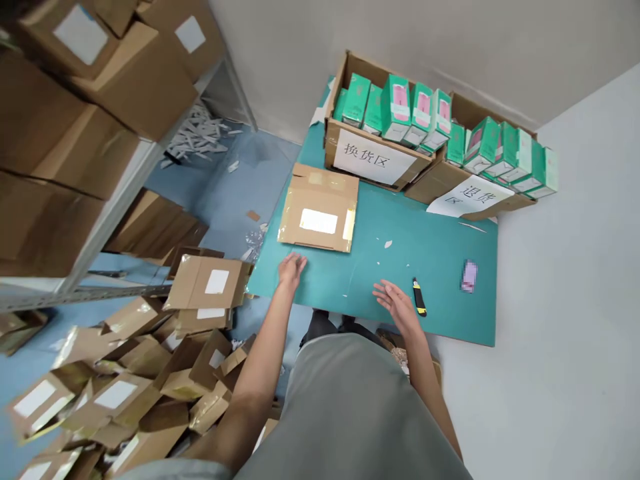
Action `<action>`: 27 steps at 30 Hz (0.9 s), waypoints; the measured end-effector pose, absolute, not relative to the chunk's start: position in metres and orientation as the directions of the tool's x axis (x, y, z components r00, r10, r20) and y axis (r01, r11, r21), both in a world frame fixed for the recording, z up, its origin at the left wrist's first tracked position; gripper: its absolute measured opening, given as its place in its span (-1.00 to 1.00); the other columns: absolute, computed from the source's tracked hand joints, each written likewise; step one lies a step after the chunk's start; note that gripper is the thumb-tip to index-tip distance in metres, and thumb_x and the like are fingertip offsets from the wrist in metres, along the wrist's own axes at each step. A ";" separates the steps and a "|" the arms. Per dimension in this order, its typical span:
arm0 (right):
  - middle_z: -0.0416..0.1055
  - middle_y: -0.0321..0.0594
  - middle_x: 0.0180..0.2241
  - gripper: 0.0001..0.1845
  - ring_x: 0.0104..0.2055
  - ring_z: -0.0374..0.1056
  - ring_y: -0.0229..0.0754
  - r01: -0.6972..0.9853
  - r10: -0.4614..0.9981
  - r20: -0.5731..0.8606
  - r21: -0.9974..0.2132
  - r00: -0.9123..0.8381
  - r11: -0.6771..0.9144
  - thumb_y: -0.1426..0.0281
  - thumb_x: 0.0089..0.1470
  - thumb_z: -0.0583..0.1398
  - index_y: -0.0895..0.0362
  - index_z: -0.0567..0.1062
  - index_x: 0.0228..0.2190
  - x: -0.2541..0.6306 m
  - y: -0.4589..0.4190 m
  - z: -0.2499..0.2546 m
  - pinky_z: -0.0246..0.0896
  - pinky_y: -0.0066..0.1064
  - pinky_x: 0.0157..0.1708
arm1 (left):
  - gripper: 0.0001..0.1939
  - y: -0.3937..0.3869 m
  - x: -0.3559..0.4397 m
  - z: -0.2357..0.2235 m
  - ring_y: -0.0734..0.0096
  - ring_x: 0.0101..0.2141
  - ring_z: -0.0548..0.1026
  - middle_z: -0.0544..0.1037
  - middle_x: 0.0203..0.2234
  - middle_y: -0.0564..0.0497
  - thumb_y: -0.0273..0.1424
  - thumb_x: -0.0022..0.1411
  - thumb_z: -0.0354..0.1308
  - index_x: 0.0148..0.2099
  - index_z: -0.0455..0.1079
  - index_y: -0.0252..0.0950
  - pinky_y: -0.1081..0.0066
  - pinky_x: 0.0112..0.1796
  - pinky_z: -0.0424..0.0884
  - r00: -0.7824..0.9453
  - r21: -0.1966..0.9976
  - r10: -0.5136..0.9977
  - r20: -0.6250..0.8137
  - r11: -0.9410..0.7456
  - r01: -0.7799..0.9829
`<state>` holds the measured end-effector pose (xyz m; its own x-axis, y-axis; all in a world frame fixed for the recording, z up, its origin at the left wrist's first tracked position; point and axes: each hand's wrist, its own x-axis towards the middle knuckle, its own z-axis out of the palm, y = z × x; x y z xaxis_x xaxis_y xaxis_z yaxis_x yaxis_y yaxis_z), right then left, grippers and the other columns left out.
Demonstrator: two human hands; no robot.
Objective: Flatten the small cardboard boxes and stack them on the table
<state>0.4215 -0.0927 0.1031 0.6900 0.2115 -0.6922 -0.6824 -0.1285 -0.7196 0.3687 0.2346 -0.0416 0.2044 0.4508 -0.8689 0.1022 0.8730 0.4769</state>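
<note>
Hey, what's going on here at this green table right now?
A person stands at a green table. Both hands are open and empty: the left hand hovers just short of a taped cardboard parcel, the right hand beside a box cutter. Cartons of green boxes line the back; more parcels litter the floor.

You're wearing a plain grey short-sleeved shirt [350,407]; your forearms are bare, and neither your left hand [291,269] nor right hand [397,303] wears gloves.
</note>
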 end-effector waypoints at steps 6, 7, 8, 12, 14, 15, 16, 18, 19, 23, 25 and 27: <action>0.69 -0.10 0.10 -0.45 0.07 0.64 0.00 -0.667 0.391 -0.683 -0.717 0.616 -0.203 -0.02 0.08 0.50 -0.03 0.68 0.02 0.423 -0.092 0.099 0.51 -0.17 0.12 | -0.79 0.177 0.279 -0.015 0.42 -0.18 0.66 0.65 -0.14 -0.11 -0.49 0.30 0.39 -0.05 0.50 -0.30 0.29 0.13 0.55 0.208 0.492 0.476 -0.854 0.870 0.029; 0.69 -0.10 0.10 -0.47 0.08 0.64 0.00 -0.663 0.424 -0.681 -0.716 0.597 -0.216 -0.01 0.10 0.49 -0.03 0.68 0.02 0.421 -0.093 0.096 0.52 -0.17 0.12 | -0.81 0.166 0.262 -0.011 0.42 -0.19 0.66 0.66 -0.13 -0.11 -0.48 0.30 0.39 -0.07 0.49 -0.30 0.29 0.13 0.54 0.186 0.502 0.492 -0.850 0.865 0.003; 0.69 -0.10 0.10 -0.48 0.08 0.63 0.00 -0.660 0.455 -0.679 -0.715 0.577 -0.230 -0.01 0.11 0.49 -0.02 0.68 0.01 0.418 -0.094 0.092 0.52 -0.18 0.11 | -0.82 0.155 0.245 -0.006 0.42 -0.19 0.66 0.66 -0.13 -0.11 -0.47 0.30 0.39 -0.08 0.49 -0.29 0.29 0.13 0.54 0.164 0.514 0.510 -0.844 0.858 -0.022; 0.69 -0.10 0.09 -0.51 0.05 0.64 -0.03 -0.653 0.565 -0.677 -0.698 0.471 -0.292 0.00 0.12 0.47 -0.02 0.69 -0.01 0.397 -0.098 0.070 0.52 -0.19 0.11 | -0.80 0.102 0.171 0.012 0.40 -0.19 0.67 0.67 -0.14 -0.11 -0.40 0.27 0.44 -0.16 0.48 -0.28 0.26 0.13 0.52 0.075 0.563 0.570 -0.818 0.821 -0.093; 0.70 -0.12 0.07 -0.51 0.02 0.65 -0.04 -0.653 0.605 -0.688 -0.678 0.402 -0.338 0.01 0.10 0.48 -0.02 0.68 -0.02 0.382 -0.100 0.056 0.52 -0.20 0.09 | -0.78 0.070 0.135 0.020 0.39 -0.20 0.68 0.68 -0.14 -0.10 -0.37 0.25 0.46 -0.17 0.48 -0.27 0.24 0.13 0.52 0.023 0.575 0.582 -0.813 0.807 -0.134; 0.71 -0.12 0.05 -0.51 0.02 0.65 -0.04 -0.651 0.619 -0.695 -0.667 0.366 -0.363 0.02 0.09 0.48 -0.02 0.68 -0.03 0.374 -0.100 0.049 0.52 -0.21 0.08 | -0.78 0.053 0.118 0.024 0.38 -0.20 0.68 0.68 -0.14 -0.09 -0.37 0.24 0.46 -0.17 0.49 -0.27 0.24 0.13 0.52 -0.001 0.572 0.580 -0.815 0.805 -0.158; 0.71 -0.13 0.04 -0.51 0.02 0.65 -0.04 -0.649 0.633 -0.700 -0.656 0.331 -0.385 0.02 0.07 0.49 -0.02 0.68 -0.03 0.365 -0.101 0.043 0.52 -0.21 0.07 | -0.79 0.035 0.102 0.027 0.38 -0.19 0.69 0.68 -0.14 -0.09 -0.37 0.24 0.46 -0.17 0.49 -0.27 0.23 0.14 0.52 -0.023 0.567 0.573 -0.819 0.803 -0.182; 0.71 -0.15 0.04 -0.52 0.03 0.65 -0.04 -0.642 0.654 -0.707 -0.637 0.267 -0.427 0.03 0.06 0.49 -0.03 0.68 -0.04 0.347 -0.102 0.034 0.51 -0.22 0.07 | -0.81 0.000 0.074 0.035 0.35 -0.18 0.70 0.69 -0.14 -0.10 -0.40 0.23 0.45 -0.16 0.51 -0.27 0.22 0.15 0.52 -0.072 0.552 0.552 -0.831 0.802 -0.229; 0.71 -0.16 0.04 -0.52 0.03 0.64 -0.04 -0.635 0.661 -0.712 -0.628 0.237 -0.449 0.03 0.05 0.49 -0.03 0.67 -0.05 0.338 -0.103 0.031 0.51 -0.22 0.06 | -0.81 -0.017 0.062 0.039 0.33 -0.17 0.70 0.69 -0.14 -0.10 -0.42 0.22 0.45 -0.16 0.51 -0.27 0.21 0.16 0.52 -0.097 0.545 0.539 -0.837 0.800 -0.250; 0.72 -0.15 -0.01 -0.52 0.00 0.65 -0.04 -0.591 0.674 -0.727 -0.603 0.132 -0.535 0.02 0.05 0.49 -0.02 0.67 -0.07 0.301 -0.102 0.030 0.51 -0.24 0.02 | -0.87 -0.064 0.021 0.051 0.32 -0.15 0.70 0.70 -0.15 -0.11 -0.52 0.21 0.38 -0.20 0.52 -0.28 0.19 0.18 0.52 -0.165 0.527 0.502 -0.849 0.785 -0.324; 0.72 -0.14 -0.01 -0.52 -0.02 0.65 -0.05 -0.561 0.686 -0.722 -0.605 0.088 -0.565 0.02 0.04 0.50 -0.01 0.67 -0.08 0.284 -0.100 0.035 0.51 -0.25 0.00 | -0.89 -0.075 0.004 0.054 0.33 -0.16 0.70 0.70 -0.15 -0.12 -0.54 0.23 0.35 -0.19 0.53 -0.29 0.21 0.18 0.52 -0.183 0.527 0.496 -0.849 0.770 -0.360; 0.72 -0.14 -0.01 -0.52 -0.03 0.65 -0.07 -0.526 0.701 -0.712 -0.614 0.047 -0.588 0.03 0.04 0.50 0.00 0.67 -0.08 0.267 -0.096 0.041 0.50 -0.27 -0.01 | -0.89 -0.080 -0.010 0.055 0.33 -0.16 0.70 0.70 -0.13 -0.13 -0.51 0.25 0.36 -0.16 0.54 -0.29 0.21 0.17 0.52 -0.198 0.538 0.503 -0.841 0.742 -0.400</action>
